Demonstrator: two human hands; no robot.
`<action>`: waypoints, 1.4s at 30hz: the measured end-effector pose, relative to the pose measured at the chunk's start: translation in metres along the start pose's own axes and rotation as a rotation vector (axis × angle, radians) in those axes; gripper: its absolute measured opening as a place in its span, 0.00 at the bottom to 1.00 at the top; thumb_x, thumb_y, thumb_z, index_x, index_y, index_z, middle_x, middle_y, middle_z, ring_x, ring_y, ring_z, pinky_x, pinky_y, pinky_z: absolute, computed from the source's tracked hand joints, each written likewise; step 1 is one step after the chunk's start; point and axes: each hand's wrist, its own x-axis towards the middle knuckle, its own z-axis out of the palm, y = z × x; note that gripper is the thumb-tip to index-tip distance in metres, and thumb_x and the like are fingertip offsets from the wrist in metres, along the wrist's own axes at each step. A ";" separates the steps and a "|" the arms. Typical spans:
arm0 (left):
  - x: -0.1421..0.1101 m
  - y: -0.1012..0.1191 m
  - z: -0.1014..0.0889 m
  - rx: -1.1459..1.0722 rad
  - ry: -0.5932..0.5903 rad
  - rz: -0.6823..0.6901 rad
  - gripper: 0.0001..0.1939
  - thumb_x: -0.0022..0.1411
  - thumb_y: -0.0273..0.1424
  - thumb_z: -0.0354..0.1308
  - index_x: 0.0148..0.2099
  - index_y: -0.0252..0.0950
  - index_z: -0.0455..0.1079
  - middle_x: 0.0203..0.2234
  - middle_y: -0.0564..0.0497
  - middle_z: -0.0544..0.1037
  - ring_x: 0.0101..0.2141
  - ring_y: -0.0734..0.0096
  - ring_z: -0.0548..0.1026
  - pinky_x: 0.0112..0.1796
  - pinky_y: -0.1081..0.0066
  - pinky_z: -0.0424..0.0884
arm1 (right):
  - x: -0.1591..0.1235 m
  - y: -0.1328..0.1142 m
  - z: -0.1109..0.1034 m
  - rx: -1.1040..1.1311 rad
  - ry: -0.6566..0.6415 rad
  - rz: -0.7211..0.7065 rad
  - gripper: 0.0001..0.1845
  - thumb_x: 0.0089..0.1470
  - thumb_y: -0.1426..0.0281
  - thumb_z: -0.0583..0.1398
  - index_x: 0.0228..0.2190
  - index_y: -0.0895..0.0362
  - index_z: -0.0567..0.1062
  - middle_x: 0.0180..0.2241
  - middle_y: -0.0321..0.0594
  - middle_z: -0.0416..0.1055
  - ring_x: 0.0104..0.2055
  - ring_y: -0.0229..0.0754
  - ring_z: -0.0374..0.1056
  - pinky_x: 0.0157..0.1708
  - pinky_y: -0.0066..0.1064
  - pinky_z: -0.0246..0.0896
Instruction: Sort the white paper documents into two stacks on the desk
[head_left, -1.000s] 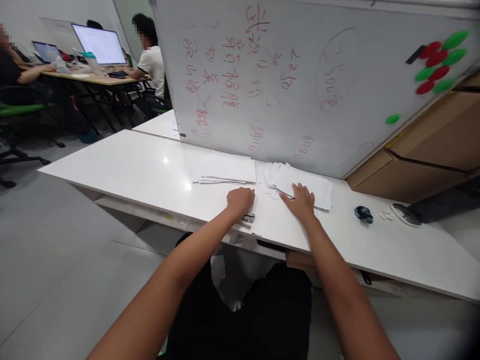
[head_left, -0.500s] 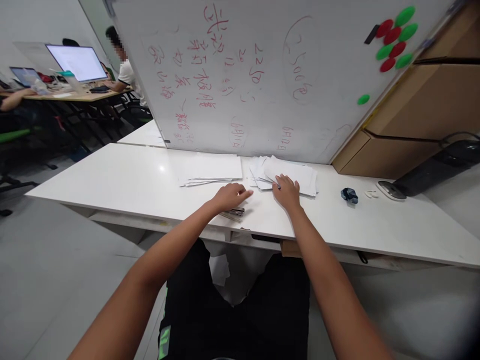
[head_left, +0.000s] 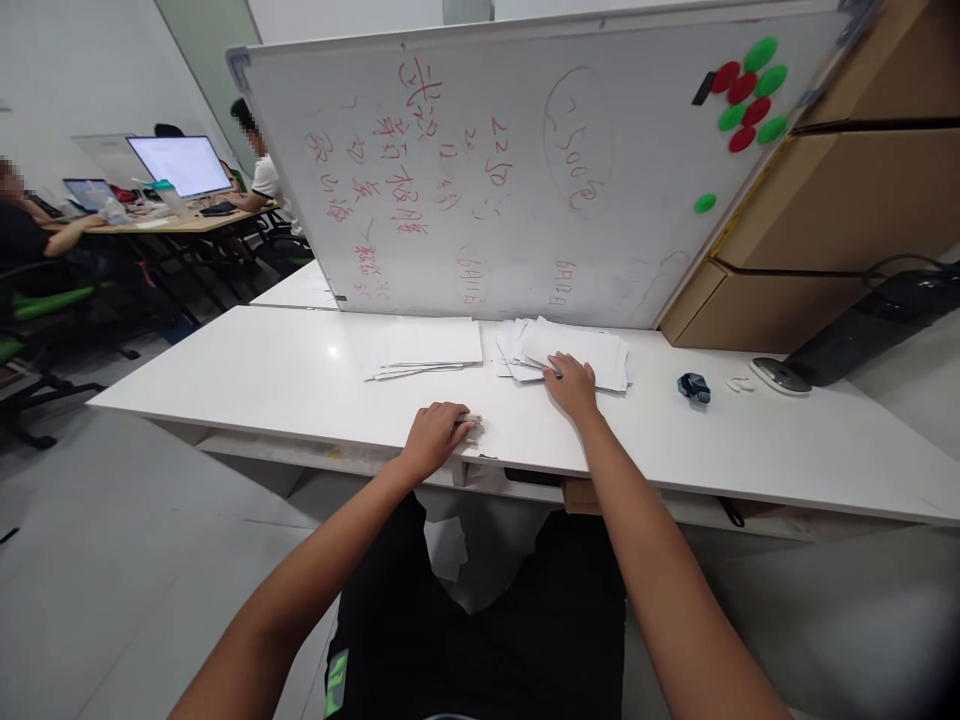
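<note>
White papers (head_left: 592, 347) beneath outstretched right hand (head_left: 574, 386)

A whiteboard (head_left: 517, 240) carries red writing (head_left: 396, 165) and magnets (head_left: 742, 87), red and green — beside it, stacked cartons (head_left: 840, 200). At left, a lit monitor (head_left: 180, 165) stands on a desk (head_left: 184, 226) where people (head_left: 265, 178) sit.

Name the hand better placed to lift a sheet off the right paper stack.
Probably the right hand: it touches that paper stack. The left hand partly covers a stapler-like object, apart from the paper.
</note>
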 end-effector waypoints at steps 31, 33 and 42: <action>0.034 -0.015 0.011 0.061 0.206 -0.098 0.17 0.65 0.28 0.49 0.55 0.42 0.64 0.46 0.44 0.70 0.47 0.60 0.69 0.50 0.57 0.58 | 0.002 0.002 0.001 -0.012 0.031 -0.007 0.21 0.61 0.68 0.45 0.49 0.56 0.71 0.56 0.44 0.66 0.61 0.46 0.56 0.60 0.48 0.38; 0.034 -0.012 0.012 0.076 0.179 -0.106 0.19 0.64 0.27 0.49 0.56 0.42 0.62 0.47 0.43 0.70 0.48 0.59 0.68 0.52 0.53 0.54 | 0.002 -0.001 0.000 -0.029 0.032 -0.005 0.20 0.60 0.70 0.46 0.48 0.57 0.72 0.55 0.46 0.67 0.60 0.47 0.57 0.60 0.48 0.38; 0.008 0.009 -0.009 -0.127 0.343 0.038 0.19 0.63 0.37 0.52 0.55 0.38 0.65 0.58 0.41 0.64 0.62 0.54 0.53 0.60 0.51 0.43 | -0.024 -0.040 -0.050 -0.014 0.138 0.071 0.24 0.61 0.64 0.43 0.48 0.60 0.72 0.40 0.52 0.75 0.44 0.52 0.69 0.46 0.42 0.60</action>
